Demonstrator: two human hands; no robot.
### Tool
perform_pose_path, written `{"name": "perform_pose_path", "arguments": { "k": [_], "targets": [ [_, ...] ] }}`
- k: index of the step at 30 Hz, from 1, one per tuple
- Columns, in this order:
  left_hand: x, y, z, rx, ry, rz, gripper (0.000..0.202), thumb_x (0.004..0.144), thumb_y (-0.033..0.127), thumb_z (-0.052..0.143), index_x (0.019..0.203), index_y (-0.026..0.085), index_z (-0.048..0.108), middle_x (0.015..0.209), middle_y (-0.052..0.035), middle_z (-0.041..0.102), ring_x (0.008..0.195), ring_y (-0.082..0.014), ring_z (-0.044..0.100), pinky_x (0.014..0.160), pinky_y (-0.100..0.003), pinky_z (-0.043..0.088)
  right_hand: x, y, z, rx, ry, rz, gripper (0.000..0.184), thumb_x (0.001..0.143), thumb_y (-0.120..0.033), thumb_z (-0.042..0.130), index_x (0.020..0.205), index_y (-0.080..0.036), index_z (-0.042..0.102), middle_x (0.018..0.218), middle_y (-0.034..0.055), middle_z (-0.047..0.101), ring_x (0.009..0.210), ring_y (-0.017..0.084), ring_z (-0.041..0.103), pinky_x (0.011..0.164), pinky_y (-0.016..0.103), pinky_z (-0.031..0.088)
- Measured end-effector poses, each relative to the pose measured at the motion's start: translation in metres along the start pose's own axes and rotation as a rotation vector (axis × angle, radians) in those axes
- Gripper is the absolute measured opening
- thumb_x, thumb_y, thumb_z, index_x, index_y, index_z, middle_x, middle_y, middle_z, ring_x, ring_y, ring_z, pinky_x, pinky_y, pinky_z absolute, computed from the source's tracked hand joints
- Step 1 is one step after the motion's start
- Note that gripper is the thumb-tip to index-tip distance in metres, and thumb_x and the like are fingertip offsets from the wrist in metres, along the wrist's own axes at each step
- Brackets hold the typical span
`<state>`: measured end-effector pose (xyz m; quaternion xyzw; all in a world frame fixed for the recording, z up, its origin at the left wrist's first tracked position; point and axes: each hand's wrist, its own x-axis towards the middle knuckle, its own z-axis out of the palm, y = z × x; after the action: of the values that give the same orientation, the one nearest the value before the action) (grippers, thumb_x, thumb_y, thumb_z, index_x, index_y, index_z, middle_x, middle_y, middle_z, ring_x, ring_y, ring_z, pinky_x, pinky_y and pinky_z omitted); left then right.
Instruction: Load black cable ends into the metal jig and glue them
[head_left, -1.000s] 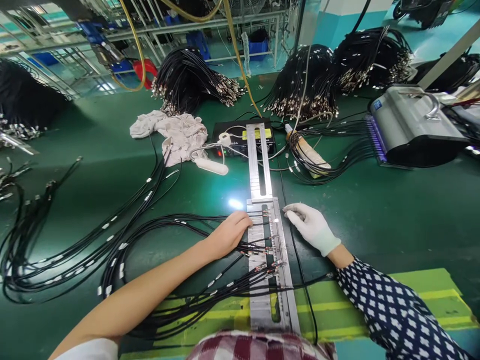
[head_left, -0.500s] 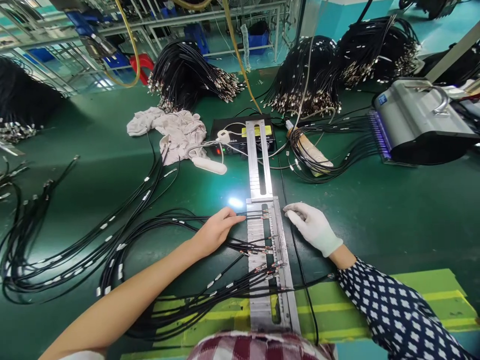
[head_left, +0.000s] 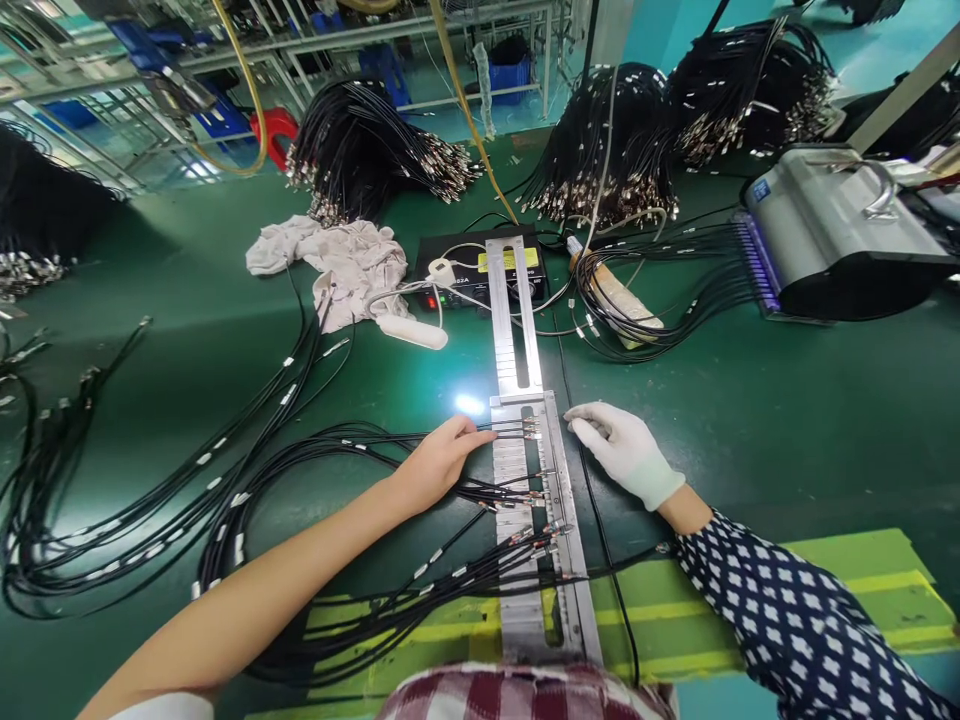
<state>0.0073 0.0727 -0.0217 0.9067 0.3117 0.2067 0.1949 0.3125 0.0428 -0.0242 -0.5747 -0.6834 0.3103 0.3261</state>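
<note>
A long slotted metal fixture lies lengthwise on the green table in front of me. Several black cables with metal connector ends lie across its slots from the left. My bare left hand rests on the cables at the fixture's left edge, fingers pinched on a cable near the top slots. My right hand, in a white glove, lies on the fixture's right edge with its fingers curled together and pressed down; I see nothing held in it.
A black control box and a white handheld tool sit beyond the fixture, beside a crumpled rag. Big bundles of black cables line the back. A grey machine stands at right. Yellow-green tape marks the near edge.
My left hand slid a little left off the fixture's slots and its fingers stretched along a cable. The right hand stayed in place. The view shifted slightly.
</note>
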Motion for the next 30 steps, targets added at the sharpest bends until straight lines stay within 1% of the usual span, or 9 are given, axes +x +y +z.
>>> {"name": "perform_pose_path", "arguments": {
  "k": [7,10,13,15,17,19,22,26,30],
  "targets": [
    [0.003,-0.003,-0.003,0.040,-0.094,0.053,0.046,0.096,0.004,0.030,0.128,0.021,0.057,0.096,-0.0037,0.050,0.084,-0.0125,0.052,0.076,-0.023,0.048,0.000,0.002,0.001,-0.010,0.014,-0.018,0.017,0.094,-0.029,0.053,0.098,-0.025,0.069,0.101,0.0014,0.075,0.094,0.021,0.070,0.082,0.034,0.055],
    [0.000,-0.003,0.000,0.102,-0.076,0.081,0.046,0.096,0.004,0.030,0.129,0.021,0.056,0.100,-0.0054,0.051,0.088,-0.0140,0.051,0.077,-0.025,0.047,0.000,0.002,0.001,-0.023,0.010,-0.023,0.017,0.094,-0.029,0.053,0.098,-0.025,0.069,0.100,0.0013,0.075,0.091,0.021,0.070,0.080,0.033,0.055],
    [-0.006,0.003,0.003,0.283,-0.009,0.083,0.045,0.097,0.006,0.033,0.130,0.024,0.057,0.110,-0.0096,0.053,0.099,-0.0203,0.049,0.083,-0.034,0.043,0.001,0.001,0.001,-0.023,0.006,-0.018,0.018,0.094,-0.029,0.053,0.098,-0.025,0.070,0.100,0.0009,0.075,0.090,0.020,0.070,0.080,0.034,0.055],
    [-0.010,0.007,0.004,0.392,0.004,0.044,0.045,0.097,0.008,0.035,0.132,0.025,0.057,0.104,-0.0096,0.054,0.095,-0.0220,0.047,0.080,-0.036,0.038,0.002,0.002,0.001,-0.015,0.004,-0.015,0.018,0.094,-0.030,0.053,0.098,-0.025,0.070,0.100,0.0011,0.075,0.091,0.021,0.070,0.081,0.034,0.055],
    [-0.012,0.010,0.004,0.438,-0.032,0.017,0.046,0.097,0.008,0.034,0.134,0.025,0.056,0.093,-0.0076,0.054,0.086,-0.0210,0.045,0.076,-0.035,0.035,0.004,0.003,0.001,-0.014,0.002,-0.009,0.018,0.093,-0.031,0.053,0.098,-0.025,0.070,0.100,0.0015,0.075,0.090,0.021,0.070,0.082,0.035,0.055],
    [-0.013,0.012,0.004,0.444,-0.084,0.018,0.047,0.098,0.008,0.033,0.137,0.023,0.053,0.091,-0.0072,0.056,0.084,-0.0212,0.045,0.076,-0.036,0.033,0.004,0.003,0.002,-0.011,0.004,-0.010,0.019,0.094,-0.032,0.053,0.098,-0.025,0.070,0.100,0.0020,0.075,0.090,0.022,0.070,0.083,0.037,0.055],
    [-0.018,0.015,0.001,0.374,-0.131,0.037,0.041,0.099,0.010,0.034,0.136,0.017,0.051,0.099,-0.0091,0.060,0.092,-0.0226,0.048,0.082,-0.038,0.033,-0.002,0.002,0.003,0.017,0.027,-0.031,0.020,0.095,-0.033,0.052,0.100,-0.024,0.069,0.102,0.0030,0.074,0.092,0.022,0.069,0.086,0.037,0.054],
    [-0.035,0.027,-0.009,0.096,-0.190,-0.047,0.022,0.102,0.021,0.039,0.115,0.016,0.056,0.101,-0.0078,0.062,0.095,-0.0204,0.049,0.086,-0.035,0.036,-0.014,-0.003,0.005,-0.021,0.010,-0.074,0.020,0.096,-0.034,0.051,0.099,-0.024,0.068,0.099,0.0034,0.073,0.092,0.022,0.068,0.084,0.038,0.053],
    [-0.045,0.040,-0.030,-0.199,-0.373,-0.160,0.018,0.102,0.023,0.042,0.096,0.019,0.059,0.092,-0.0036,0.059,0.089,-0.0168,0.051,0.084,-0.029,0.040,-0.017,-0.007,0.005,-0.030,-0.011,-0.056,0.020,0.096,-0.033,0.051,0.098,-0.025,0.068,0.098,0.0030,0.072,0.091,0.022,0.067,0.082,0.037,0.053]
  ]
}}
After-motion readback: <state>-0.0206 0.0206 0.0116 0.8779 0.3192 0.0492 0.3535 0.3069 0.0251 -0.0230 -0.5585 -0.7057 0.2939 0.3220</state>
